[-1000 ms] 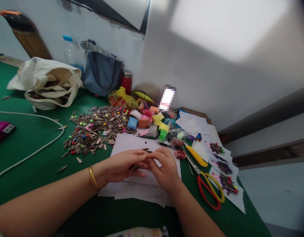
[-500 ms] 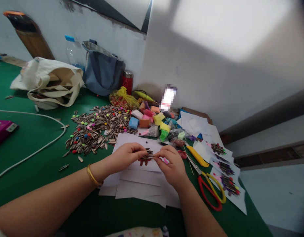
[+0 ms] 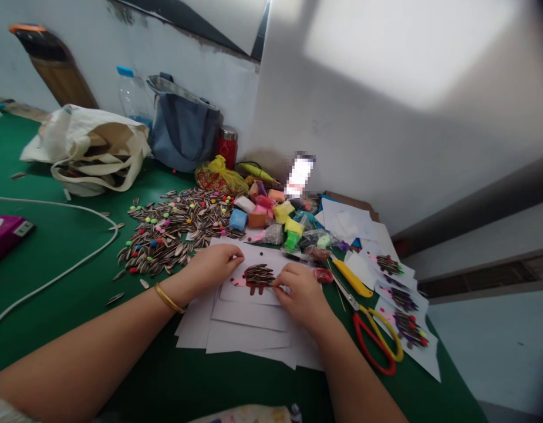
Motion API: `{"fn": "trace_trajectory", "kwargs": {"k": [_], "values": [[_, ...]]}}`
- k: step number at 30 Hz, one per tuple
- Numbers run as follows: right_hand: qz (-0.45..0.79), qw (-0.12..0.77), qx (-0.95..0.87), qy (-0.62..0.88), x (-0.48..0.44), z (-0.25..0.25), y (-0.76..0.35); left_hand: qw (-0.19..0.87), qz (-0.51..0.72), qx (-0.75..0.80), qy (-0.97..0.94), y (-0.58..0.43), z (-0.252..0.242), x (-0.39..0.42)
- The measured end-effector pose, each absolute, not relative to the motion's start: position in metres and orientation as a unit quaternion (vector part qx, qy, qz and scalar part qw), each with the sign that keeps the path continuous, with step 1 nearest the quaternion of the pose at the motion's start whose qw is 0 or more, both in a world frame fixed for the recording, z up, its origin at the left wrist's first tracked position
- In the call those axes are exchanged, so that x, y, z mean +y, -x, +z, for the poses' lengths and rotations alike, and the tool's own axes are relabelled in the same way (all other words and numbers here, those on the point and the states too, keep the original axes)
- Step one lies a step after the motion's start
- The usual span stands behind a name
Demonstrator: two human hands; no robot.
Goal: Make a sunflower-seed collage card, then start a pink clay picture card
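A hedgehog figure (image 3: 259,275) lies on the top sheet of white paper (image 3: 249,322), with a back of striped sunflower seeds, a pink head and brown feet. At its right end, my right hand (image 3: 301,294) pinches a sunflower seed between thumb and forefinger; the seed is mostly hidden. Above the pink head, apart from the figure, is my left hand (image 3: 213,263), thumb and forefinger pressed together. Whether anything small sits in that pinch does not show. Farther left spreads a heap of sunflower seeds (image 3: 165,229) mixed with coloured bits.
Coloured clay packs (image 3: 257,220) lie behind the paper. To the right are a yellow cutter (image 3: 353,278), scissors (image 3: 377,335) and several finished seed figures (image 3: 405,301). A lit phone (image 3: 300,175), blue bag (image 3: 183,126) and white bag (image 3: 88,147) stand at the back.
My left hand has drawn away to the left and up from the hedgehog figure, uncovering its head and seeds. My right hand stays at the right end, shifted slightly down.
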State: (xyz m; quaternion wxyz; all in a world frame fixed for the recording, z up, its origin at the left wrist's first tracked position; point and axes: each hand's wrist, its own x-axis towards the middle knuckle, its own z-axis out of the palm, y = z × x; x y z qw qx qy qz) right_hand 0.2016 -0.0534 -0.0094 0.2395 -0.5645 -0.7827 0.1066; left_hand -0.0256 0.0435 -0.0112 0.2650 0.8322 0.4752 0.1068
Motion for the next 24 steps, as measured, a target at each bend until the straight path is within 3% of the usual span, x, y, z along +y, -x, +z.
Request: {"fn": "trace_trajectory", "kwargs": {"k": [14, 24], "values": [[0.096, 0.247, -0.794, 0.548, -0.049, -0.02, -0.202, 0.239, 0.064, 0.475, -0.845, 0.025, -0.007, 0.038], [0.051, 0.204, -0.809, 0.549, -0.049, -0.022, -0.2, 0.245, 0.064, 0.475, -0.842, 0.025, -0.006, 0.038]]}}
